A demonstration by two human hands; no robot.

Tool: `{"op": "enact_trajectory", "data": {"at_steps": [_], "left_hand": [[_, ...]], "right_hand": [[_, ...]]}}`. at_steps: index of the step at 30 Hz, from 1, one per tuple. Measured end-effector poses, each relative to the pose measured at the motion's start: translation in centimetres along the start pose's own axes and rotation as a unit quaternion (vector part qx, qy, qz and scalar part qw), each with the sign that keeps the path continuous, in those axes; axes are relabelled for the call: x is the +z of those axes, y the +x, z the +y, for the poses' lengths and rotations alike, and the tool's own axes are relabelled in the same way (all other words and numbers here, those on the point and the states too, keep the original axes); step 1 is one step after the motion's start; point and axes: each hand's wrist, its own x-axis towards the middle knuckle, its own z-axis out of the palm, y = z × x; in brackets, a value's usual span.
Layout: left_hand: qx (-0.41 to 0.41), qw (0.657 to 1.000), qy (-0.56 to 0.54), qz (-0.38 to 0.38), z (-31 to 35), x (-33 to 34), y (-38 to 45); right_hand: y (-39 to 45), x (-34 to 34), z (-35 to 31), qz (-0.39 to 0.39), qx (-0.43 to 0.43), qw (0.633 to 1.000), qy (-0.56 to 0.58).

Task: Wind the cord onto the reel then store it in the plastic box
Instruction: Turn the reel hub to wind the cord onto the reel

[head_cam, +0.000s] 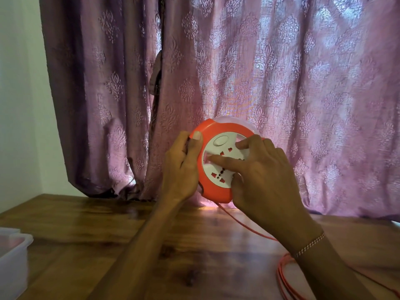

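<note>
An orange round cord reel (pixel 216 128) with a white socket face is held upright above the wooden table (pixel 108 224), in front of the curtain. My left hand (pixel 184 165) grips its left rim, thumb on the orange edge. My right hand (pixel 262 176) lies on the white centre disc, fingers pressed into it. An orange cord (pixel 236 219) hangs from the reel's bottom, runs under my right wrist and lies in loops (pixel 283 276) on the table at the lower right. A translucent plastic box (pixel 15 263) stands at the table's left edge.
A purple patterned curtain (pixel 238 72) hangs right behind the reel and reaches the table's far edge. A pale wall (pixel 19 94) is on the left. A bracelet (pixel 309 245) is on my right wrist.
</note>
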Motion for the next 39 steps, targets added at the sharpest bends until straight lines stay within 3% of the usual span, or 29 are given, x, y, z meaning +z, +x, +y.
{"op": "enact_trajectory", "data": {"at_steps": [11, 17, 22, 26, 39], "left_hand": [[0.007, 1.0, -0.001, 0.001, 0.1, 0.2, -0.1], [-0.005, 1.0, -0.009, -0.002, 0.2, 0.2, -0.2], [-0.01, 1.0, -0.013, -0.003, 0.3, 0.1, -0.2], [0.001, 1.0, 0.006, -0.001, 0.1, 0.1, -0.1], [0.006, 1.0, 0.006, 0.01, 0.2, 0.1, -0.1]], "right_hand": [[0.1, 0.8, -0.4, 0.041, 0.11, 0.993, 0.001], [0.3, 0.5, 0.7, 0.083, -0.016, 0.994, 0.069], [0.1, 0.4, 1.2, -0.005, -0.079, 0.995, 0.062], [0.0, 0.7, 1.0, -0.024, -0.059, 0.998, 0.006], [-0.1, 0.9, -0.2, 0.052, 0.082, 0.995, -0.002]]}}
